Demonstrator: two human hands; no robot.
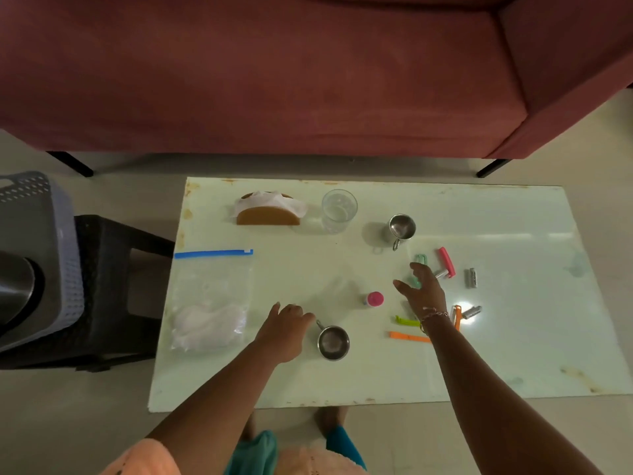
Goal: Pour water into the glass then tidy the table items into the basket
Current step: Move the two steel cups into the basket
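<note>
A clear glass [339, 210] stands at the back of the white table [513, 354]. A steel cup [401, 228] stands right of it, and a second steel cup [333, 342] sits near the front. My left hand [285, 329] hovers just left of that front cup, fingers loosely curled, holding nothing. My right hand [420, 289] is spread open above several coloured clips, among them a green one [420, 260] and a pink one [447, 262]. A small pink-capped bottle [374, 298] stands between my hands. The grey basket [41, 255] rests on a black stool [116, 286] at the left.
A napkin holder [269, 209] stands at the back left. A zip bag [210, 299] with a blue seal lies at the table's left. Batteries [472, 277], orange clips [409, 337] and a lime clip [407, 320] lie at right. A maroon sofa [274, 70] stands behind.
</note>
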